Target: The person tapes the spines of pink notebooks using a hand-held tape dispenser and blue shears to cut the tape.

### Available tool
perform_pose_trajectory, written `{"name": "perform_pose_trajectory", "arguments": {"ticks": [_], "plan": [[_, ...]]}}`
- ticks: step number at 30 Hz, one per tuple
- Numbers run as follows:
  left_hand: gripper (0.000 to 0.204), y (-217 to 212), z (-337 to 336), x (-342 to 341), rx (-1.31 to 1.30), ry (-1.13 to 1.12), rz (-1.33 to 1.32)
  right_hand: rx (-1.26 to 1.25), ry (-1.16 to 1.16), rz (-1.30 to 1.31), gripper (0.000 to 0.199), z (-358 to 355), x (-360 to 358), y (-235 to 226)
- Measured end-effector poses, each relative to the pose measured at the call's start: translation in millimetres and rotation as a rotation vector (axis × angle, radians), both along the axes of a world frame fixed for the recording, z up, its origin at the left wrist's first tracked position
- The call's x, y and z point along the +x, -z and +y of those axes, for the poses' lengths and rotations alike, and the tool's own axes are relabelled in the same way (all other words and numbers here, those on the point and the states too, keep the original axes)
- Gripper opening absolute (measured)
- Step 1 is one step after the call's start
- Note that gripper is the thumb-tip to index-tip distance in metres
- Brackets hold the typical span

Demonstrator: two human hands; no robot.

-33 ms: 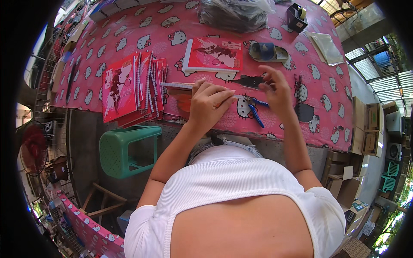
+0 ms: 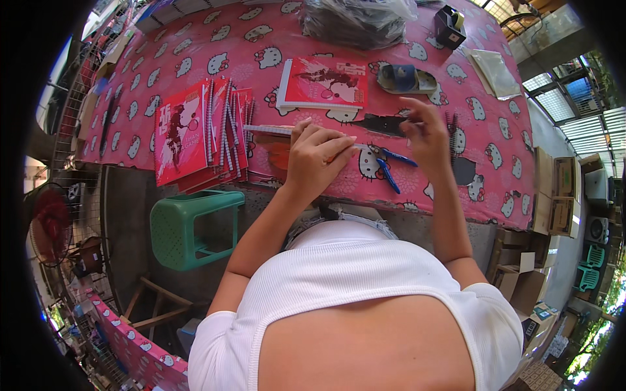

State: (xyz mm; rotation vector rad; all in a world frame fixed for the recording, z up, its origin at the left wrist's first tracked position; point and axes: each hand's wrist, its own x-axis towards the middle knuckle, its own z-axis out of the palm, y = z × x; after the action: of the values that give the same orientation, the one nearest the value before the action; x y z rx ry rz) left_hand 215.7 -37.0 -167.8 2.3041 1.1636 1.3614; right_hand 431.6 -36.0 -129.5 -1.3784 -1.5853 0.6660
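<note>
My left hand [image 2: 317, 153] is closed over a notebook [image 2: 267, 130], its page edges and orange underside showing left of my fingers; the rest is covered by my hand. To the right, my right hand [image 2: 425, 130] is raised over the table, fingers bent and apart, with nothing visible between them. Pliers with blue handles [image 2: 389, 173] lie between my hands, handles spread. Beyond them, a red-covered notebook [image 2: 326, 81] rests on others. To the left stands a fanned pile of red spiral notebooks [image 2: 179, 133].
A pink patterned cloth [image 2: 215, 39] with a torn black patch covers the table. Farther back are a blue-grey dish [image 2: 405, 79], a tape dispenser [image 2: 450, 27], plastic sleeves [image 2: 494, 73] and a plastic-wrapped dark bundle [image 2: 355, 25]. A green stool [image 2: 189, 228] stands below the table's left edge. Black coils [image 2: 452, 127] lie by my right hand.
My right hand has shifted slightly right, and its fingers have bent more. One handle of the pliers has swung outward to the right. My left hand stays on the notebook.
</note>
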Motion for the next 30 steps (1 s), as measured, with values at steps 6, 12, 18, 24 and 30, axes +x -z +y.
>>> {"name": "perform_pose_trajectory", "arguments": {"ticks": [6,12,18,24,30], "plan": [[0.012,1,-1,-1,0.003,-0.012,0.000,0.238,0.144,0.270,0.022,-16,56,11],[0.013,2,0,1,0.017,0.002,-0.006,-0.286,0.156,-0.407,0.031,-39,100,118],[0.013,3,2,0,0.017,-0.006,-0.006,0.100,0.056,-0.523,0.036,21,33,116],[0.012,-2,-1,-1,-0.004,0.019,-0.007,-0.130,-0.106,-0.152,0.030,51,9,111],[0.017,15,-17,-10,0.094,0.023,-0.017,-0.241,-0.476,-0.018,0.028,-9,-1,24]]}}
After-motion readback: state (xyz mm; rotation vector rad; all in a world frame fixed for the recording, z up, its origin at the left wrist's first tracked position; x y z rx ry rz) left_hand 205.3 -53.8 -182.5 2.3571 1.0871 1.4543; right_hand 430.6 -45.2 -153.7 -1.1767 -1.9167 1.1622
